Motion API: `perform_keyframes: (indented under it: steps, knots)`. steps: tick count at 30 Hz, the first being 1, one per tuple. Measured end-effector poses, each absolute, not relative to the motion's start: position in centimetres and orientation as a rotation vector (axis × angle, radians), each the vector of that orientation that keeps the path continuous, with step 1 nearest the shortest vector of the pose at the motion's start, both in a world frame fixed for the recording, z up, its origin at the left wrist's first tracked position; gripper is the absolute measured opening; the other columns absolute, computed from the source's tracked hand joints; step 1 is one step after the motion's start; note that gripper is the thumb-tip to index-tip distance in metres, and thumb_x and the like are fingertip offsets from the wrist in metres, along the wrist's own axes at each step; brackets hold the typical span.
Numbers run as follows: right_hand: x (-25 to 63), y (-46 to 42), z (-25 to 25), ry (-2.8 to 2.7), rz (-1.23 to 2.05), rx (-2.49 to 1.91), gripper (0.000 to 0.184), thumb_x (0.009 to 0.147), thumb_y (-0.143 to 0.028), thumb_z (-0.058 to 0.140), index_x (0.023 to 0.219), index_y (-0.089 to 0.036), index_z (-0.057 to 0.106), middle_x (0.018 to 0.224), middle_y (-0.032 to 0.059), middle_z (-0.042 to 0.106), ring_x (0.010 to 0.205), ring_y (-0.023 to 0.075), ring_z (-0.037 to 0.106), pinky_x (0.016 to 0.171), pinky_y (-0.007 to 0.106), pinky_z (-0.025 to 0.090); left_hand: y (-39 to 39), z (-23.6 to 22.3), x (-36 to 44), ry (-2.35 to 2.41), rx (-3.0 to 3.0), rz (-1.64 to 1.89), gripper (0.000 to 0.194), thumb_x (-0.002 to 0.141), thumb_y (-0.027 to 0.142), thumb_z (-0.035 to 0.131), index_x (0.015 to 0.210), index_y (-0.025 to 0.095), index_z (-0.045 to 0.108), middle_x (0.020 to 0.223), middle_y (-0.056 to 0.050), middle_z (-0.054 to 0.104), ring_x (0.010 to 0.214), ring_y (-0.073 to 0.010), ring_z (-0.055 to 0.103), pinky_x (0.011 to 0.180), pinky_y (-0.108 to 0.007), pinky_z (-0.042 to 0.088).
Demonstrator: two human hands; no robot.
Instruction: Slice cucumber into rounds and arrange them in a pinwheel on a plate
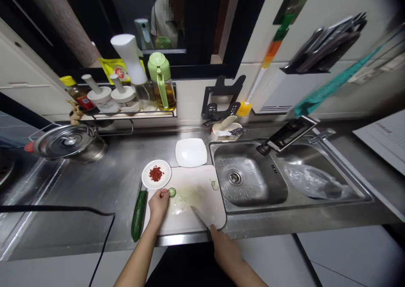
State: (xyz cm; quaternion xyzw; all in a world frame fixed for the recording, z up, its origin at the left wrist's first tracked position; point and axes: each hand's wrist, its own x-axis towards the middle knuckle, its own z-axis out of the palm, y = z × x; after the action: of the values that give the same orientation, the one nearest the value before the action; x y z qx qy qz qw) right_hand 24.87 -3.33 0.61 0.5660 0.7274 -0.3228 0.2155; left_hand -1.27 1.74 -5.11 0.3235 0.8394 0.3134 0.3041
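Note:
My left hand (158, 205) pinches a cucumber slice (172, 192) at the left part of the white cutting board (199, 179). In my right hand (222, 245) is a knife (200, 217), its blade pointing up and left over the wet middle of the board. A dark green cucumber (138, 216) lies along the board's left edge, beside my left wrist. Just above my left hand is a white plate (147, 181) with chopped red pieces (156, 173). Thin green peel scraps (214, 184) lie near the board's upper right corner.
A white square dish (191, 152) stands behind the board. To the right is a steel sink (249, 200) with a black faucet (275, 139). A lidded pot (71, 141) stands at the left. An oil bottle (163, 84) and jars fill the rack. A black cable (57, 209) crosses the left counter.

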Motion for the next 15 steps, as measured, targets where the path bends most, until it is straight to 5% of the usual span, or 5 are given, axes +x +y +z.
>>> perform_keyframes:
  steps: [7, 10, 15]
  knots:
    - [25.4, -3.2, 3.0, 2.214, -1.134, 1.627, 0.047, 0.082, -0.006, 0.035, 0.126, -0.016, 0.047, 0.119, 0.0128, 0.054, 0.109, 0.0176, 0.053, 0.094, 0.028, 0.039, 1.3, -4.8, -1.1, 2.203, 0.885, 0.876, 0.031, 0.069, 0.044, 0.054, 0.083, 0.018, 0.064, 0.077, -0.005, 0.069, 0.072, -0.0197, 0.063, 0.070, -0.028, 0.044]
    - [25.9, -3.7, 3.1, 2.374, -1.248, 1.674, 0.054, 0.080, -0.007, 0.034, 0.132, -0.017, 0.041, 0.125, 0.0116, 0.046, 0.113, 0.0143, 0.049, 0.098, 0.025, 0.036, 1.0, -4.6, -1.0, 2.184, 0.914, 0.891, 0.031, 0.071, 0.045, 0.052, 0.081, 0.018, 0.064, 0.074, -0.004, 0.068, 0.069, -0.0188, 0.061, 0.066, -0.027, 0.044]
    - [25.6, -3.1, -0.5, 2.448, -0.816, 1.992, 0.057, 0.080, -0.003, 0.028, 0.135, -0.012, 0.038, 0.129, 0.0160, 0.040, 0.116, 0.0194, 0.045, 0.098, 0.031, 0.038, 0.7, -5.0, -1.0, 2.171, 0.958, 0.905, 0.030, 0.071, 0.044, 0.051, 0.080, 0.018, 0.064, 0.071, -0.003, 0.067, 0.066, -0.0176, 0.059, 0.064, -0.026, 0.042]
